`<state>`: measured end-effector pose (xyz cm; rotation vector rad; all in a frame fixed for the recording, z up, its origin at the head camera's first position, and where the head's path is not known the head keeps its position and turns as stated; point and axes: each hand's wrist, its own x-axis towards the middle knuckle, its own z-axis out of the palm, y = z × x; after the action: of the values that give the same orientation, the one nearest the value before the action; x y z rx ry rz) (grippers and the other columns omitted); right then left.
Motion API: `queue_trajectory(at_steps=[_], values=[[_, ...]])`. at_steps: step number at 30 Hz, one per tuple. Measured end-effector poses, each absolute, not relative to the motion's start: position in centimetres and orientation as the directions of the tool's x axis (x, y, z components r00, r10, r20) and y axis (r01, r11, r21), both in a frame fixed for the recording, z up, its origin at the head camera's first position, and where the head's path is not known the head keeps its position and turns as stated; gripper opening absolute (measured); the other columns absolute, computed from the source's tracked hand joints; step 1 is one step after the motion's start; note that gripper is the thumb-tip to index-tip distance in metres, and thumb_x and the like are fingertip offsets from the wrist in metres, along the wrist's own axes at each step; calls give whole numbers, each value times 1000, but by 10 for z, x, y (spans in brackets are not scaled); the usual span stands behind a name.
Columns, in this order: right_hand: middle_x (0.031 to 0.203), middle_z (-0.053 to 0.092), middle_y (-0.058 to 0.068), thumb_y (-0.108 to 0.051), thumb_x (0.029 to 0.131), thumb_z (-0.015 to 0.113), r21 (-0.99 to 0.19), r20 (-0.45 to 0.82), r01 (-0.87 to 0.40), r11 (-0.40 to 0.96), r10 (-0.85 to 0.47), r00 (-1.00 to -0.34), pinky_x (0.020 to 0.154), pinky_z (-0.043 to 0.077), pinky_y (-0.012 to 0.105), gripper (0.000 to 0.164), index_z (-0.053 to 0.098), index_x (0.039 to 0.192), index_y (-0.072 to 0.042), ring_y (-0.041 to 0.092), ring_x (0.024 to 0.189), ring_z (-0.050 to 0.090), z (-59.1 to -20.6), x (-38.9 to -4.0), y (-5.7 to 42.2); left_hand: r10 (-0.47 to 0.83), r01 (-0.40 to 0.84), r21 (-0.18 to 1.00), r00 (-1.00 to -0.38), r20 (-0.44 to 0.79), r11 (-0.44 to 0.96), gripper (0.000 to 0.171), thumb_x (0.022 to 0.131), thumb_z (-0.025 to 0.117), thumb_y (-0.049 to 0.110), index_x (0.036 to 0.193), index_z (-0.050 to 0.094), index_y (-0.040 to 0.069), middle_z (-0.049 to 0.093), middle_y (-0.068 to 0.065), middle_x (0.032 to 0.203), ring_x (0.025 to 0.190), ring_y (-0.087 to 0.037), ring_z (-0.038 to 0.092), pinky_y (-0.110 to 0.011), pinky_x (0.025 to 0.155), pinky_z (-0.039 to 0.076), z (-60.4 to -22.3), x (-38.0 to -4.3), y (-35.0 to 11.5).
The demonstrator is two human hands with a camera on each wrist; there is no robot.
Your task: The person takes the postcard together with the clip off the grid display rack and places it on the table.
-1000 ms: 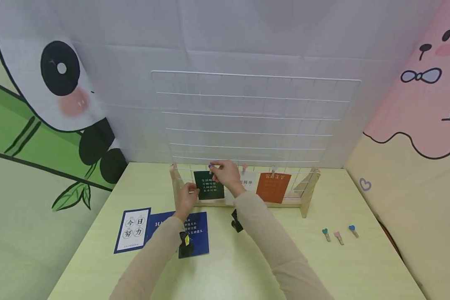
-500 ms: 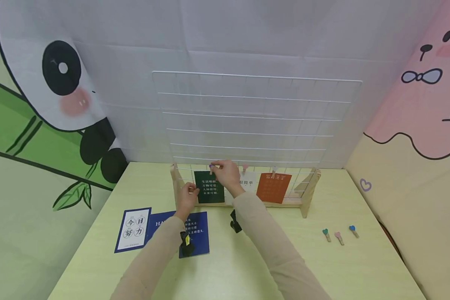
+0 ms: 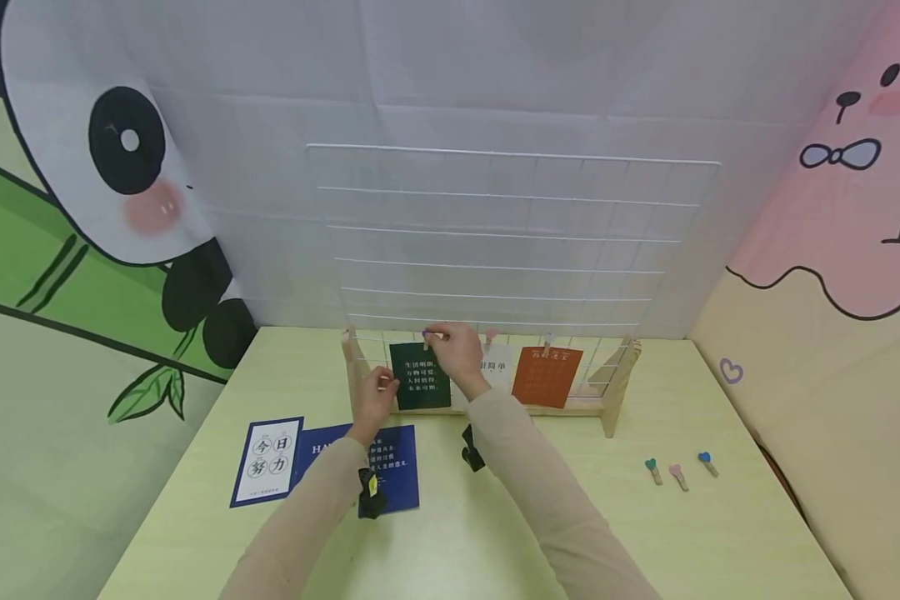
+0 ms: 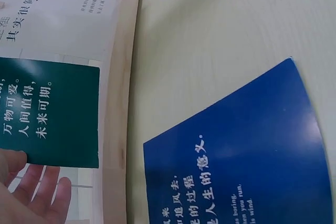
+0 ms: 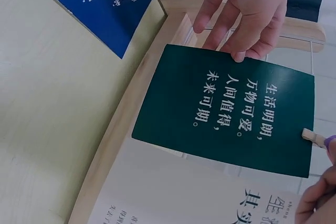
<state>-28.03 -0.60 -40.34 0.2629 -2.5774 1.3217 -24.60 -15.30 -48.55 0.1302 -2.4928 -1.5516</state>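
The right hand [image 3: 456,354] pinches a small pale wooden clip with a purple top [image 5: 313,137], which sits at the top edge of a dark green rectangular card printed with white characters [image 3: 420,383]. The left hand [image 3: 376,393] grips the same card by its left edge, the thumb on the printed face and the other fingers reaching behind it. The green card stands nearly upright against a white wire grid [image 3: 504,234], at its left end, just above the base bar of a pale wooden stand [image 3: 620,387].

Next to it hangs a white card with dark characters [image 4: 63,14], partly covered by the right hand in the head view, with a pink-topped clip [image 3: 491,336] above it. Farther right, an orange-red card [image 3: 547,377] hangs slightly tilted under a pale-topped clip [image 3: 548,342].

On the pale yellow counter [image 3: 720,550], near the left forearm, lie a white card with a blue border [image 3: 274,461] and two dark blue cards [image 3: 401,490], partly hidden by the sleeve. Well to the right lie three wooden clips with green [image 3: 652,467], pink [image 3: 677,473] and blue heart-shaped tops [image 3: 707,459].
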Motion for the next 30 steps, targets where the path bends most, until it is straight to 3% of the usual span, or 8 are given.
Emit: queue_trajectory(at_steps=[8, 15, 16, 18, 21, 23, 25, 30], values=[[75, 63, 0, -21, 84, 61, -790, 345, -307, 530, -28, -938, 38, 26, 21, 17, 70, 97, -13, 10, 48, 41, -405, -281, -5, -100, 187, 894, -964, 247, 406, 5, 87, 51, -1, 86, 47, -3, 54, -18, 89, 81, -31, 54, -37, 64, 46, -493, -241, -155], [57, 52, 0, -17, 84, 61, -818, 389, -367, 443, -45, -920, 36, 25, 24, 18, 69, 98, -7, 11, 41, 34, -407, -277, 1, -109, 192, 893, -961, 256, 408, 5, 87, 52, -2, 85, 48, 0, 52, -16, 92, 83, -29, 53, -40, 69, 46, -497, -235, -156], [55, 50, -1, -16, 84, 61, -815, 401, -381, 436, -49, -915, 37, 26, 27, 18, 68, 98, -7, 11, 41, 33, -408, -277, 2, -111, 190, 892, -961, 255, 411, 5, 87, 52, -1, 86, 48, 0, 52, -16, 92, 83, -29, 53, -40, 69, 46, -498, -234, -156], [51, 46, -2, -16, 84, 62, -807, 425, -404, 431, -50, -904, 53, 39, 29, 18, 69, 97, -7, 9, 40, 32, -410, -277, 4, -112, 183, 889, -961, 251, 420, 4, 87, 52, 0, 87, 49, 0, 52, -15, 93, 84, -28, 52, -40, 71, 46, -500, -232, -157], [47, 42, -2, -16, 83, 62, -797, 446, -425, 429, -57, -893, 56, 39, 33, 18, 69, 97, -7, 8, 39, 30, -412, -276, 7, -115, 165, 889, -965, 234, 428, 4, 87, 53, 2, 89, 50, 0, 52, -13, 93, 84, -27, 52, -40, 70, 46, -501, -230, -158], [45, 40, -2, -15, 83, 62, -797, 447, -429, 426, -64, -892, 54, 39, 28, 17, 69, 97, -7, 7, 39, 29, -412, -275, 9, -110, 161, 887, -967, 229, 432, 5, 87, 53, 3, 90, 50, 0, 53, -13, 93, 84, -27, 52, -39, 69, 46, -502, -229, -158], [46, 40, -1, -13, 83, 62, -804, 442, -433, 407, -76, -894, 39, 26, 26, 17, 68, 97, -5, 7, 39, 28, -411, -274, 11, -105, 165, 887, -967, 231, 432, 5, 88, 52, 3, 90, 50, 0, 54, -13, 92, 84, -27, 53, -38, 68, 46, -501, -228, -158], [47, 40, 0, -12, 84, 61, -806, 442, -452, 384, -118, -889, 38, 23, 21, 19, 67, 99, -2, 10, 40, 30, -409, -271, 16, -99, 162, 891, -970, 223, 425, 4, 88, 52, 3, 89, 50, 0, 56, -13, 87, 79, -26, 55, -35, 64, 47, -501, -226, -154]])
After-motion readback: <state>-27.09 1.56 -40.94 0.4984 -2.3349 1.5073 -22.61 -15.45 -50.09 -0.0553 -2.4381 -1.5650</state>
